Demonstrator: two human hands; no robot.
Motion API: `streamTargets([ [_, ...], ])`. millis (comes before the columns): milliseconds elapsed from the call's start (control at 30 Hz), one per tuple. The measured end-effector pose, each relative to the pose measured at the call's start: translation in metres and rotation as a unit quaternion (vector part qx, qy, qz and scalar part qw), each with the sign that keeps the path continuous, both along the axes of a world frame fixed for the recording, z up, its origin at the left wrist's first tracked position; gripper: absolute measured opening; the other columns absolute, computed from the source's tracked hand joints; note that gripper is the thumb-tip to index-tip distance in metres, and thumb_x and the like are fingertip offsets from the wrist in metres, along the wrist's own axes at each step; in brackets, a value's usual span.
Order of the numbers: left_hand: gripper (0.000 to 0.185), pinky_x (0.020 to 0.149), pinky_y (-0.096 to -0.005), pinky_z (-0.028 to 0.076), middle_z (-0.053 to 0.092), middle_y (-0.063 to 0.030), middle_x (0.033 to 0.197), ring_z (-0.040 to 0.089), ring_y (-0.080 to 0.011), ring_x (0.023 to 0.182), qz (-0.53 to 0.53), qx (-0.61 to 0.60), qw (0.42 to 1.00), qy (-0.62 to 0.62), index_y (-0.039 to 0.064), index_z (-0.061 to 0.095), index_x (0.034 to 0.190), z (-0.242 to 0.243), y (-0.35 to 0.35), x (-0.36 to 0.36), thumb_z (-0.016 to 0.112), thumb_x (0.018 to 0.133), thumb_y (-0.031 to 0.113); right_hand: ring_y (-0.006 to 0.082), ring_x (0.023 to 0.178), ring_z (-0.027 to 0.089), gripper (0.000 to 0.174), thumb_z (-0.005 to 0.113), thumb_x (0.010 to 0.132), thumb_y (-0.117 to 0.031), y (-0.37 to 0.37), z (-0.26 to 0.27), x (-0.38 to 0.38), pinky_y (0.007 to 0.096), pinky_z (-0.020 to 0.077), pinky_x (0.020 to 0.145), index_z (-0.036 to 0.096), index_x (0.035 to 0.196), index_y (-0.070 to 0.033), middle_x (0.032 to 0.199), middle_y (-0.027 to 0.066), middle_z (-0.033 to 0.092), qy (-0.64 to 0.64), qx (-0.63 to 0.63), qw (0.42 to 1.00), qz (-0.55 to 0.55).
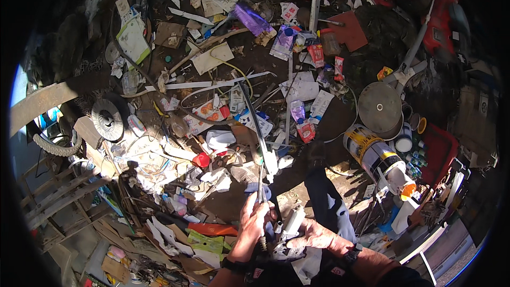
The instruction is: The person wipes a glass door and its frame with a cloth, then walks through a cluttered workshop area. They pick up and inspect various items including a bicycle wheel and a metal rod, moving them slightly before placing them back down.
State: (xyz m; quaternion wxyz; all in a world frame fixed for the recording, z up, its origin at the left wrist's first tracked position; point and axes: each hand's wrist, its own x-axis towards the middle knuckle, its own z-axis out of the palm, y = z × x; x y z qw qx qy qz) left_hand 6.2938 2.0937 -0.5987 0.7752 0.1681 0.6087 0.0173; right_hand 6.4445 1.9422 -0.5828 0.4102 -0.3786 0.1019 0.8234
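My left hand [251, 216] is closed around grey sheathed cables [261, 185]. From there they run up to a long narrow dark strip or rail [254, 117], with a pale bracket-like piece [271, 164] near its lower end. In my right hand [315, 236] is a small electric motor unit [294, 222], with a silvery cylinder on top and a ribbed round housing [287, 252] below. A ribbed cable end [263, 243] hangs beside my left wrist, near the housing. Whether cable and motor join is hidden by my hands.
Litter covers the dirt floor, including cartons [322, 105] and purple pouches [283, 42]. Right stand a round metal pan [379, 105] and a large bucket [368, 151]. Left lie a grey disc [107, 119], a rusty beam [44, 103] and a wooden pallet [63, 199].
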Motion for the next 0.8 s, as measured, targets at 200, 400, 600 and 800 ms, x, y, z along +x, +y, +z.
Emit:
streamTargets([
  [200,0.057,0.072,-0.0341,0.054,0.062,-0.0099,0.098,0.062,-0.0195,0.079,0.005,0.017,0.998,-0.055,0.008,0.034,0.152,0.049,0.021,-0.014,0.057,0.100,0.010,0.0133,0.105,0.062,0.038,0.081,0.085,-0.009,0.001,0.007,-0.003,0.0328,0.0490,0.096,0.065,0.119,-0.006,0.110,0.0018,0.070,0.008,0.077,0.995,0.063],
  [400,0.059,0.074,-0.0395,0.054,0.060,-0.0140,0.102,0.061,-0.0202,0.080,0.079,0.008,0.983,-0.164,0.012,0.030,0.155,0.093,0.022,-0.018,0.051,0.101,0.003,0.0154,0.113,0.059,0.053,0.078,0.089,-0.023,0.001,0.000,0.005,0.0330,0.0450,0.101,0.057,0.133,-0.003,0.121,0.0063,0.067,0.036,0.057,0.992,0.106],
  [600,0.055,0.071,-0.0305,0.053,0.062,-0.0090,0.095,0.058,-0.0135,0.075,-0.088,0.173,0.975,-0.110,0.000,0.035,0.151,0.112,0.018,-0.010,0.050,0.098,-0.002,0.0273,0.133,0.048,0.088,0.084,0.082,-0.034,0.037,-0.013,0.035,0.0411,0.0395,0.109,0.038,0.147,0.002,0.139,0.0194,0.054,-0.187,-0.061,0.979,0.055],
  [800,0.052,0.071,-0.0229,0.048,0.059,-0.0010,0.092,0.053,-0.0074,0.074,-0.175,0.152,0.972,-0.032,0.000,0.044,0.147,0.137,0.019,-0.002,0.056,0.097,0.000,0.0468,0.129,0.043,0.097,0.083,0.076,-0.044,0.087,0.018,0.019,0.0505,0.0410,0.108,0.035,0.147,0.001,0.141,0.0295,0.039,-0.604,0.079,0.752,0.251],
])
